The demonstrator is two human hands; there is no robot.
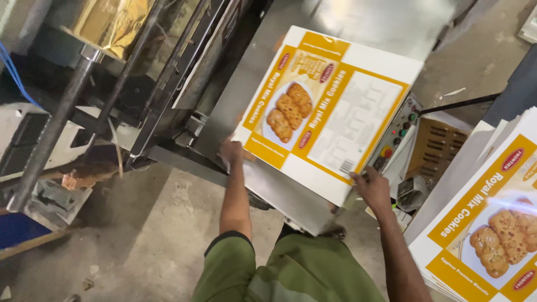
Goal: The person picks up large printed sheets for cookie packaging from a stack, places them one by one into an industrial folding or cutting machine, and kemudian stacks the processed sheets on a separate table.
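I hold a flat printed cardboard sheet (330, 112), white and yellow with a picture of cookies, over a grey metal machine table (268, 67). My left hand (230, 151) grips the sheet's near left corner. At the near right corner, my right hand (372, 187) pinches its edge. The sheet lies tilted, its far end toward the upper right.
A tall stack of the same printed sheets (486, 223) stands at the right. A control panel with coloured buttons (394, 140) sits beside the table. A roll of gold foil (109, 22) and dark metal rods (61, 106) are at upper left. Concrete floor (151, 235) lies below.
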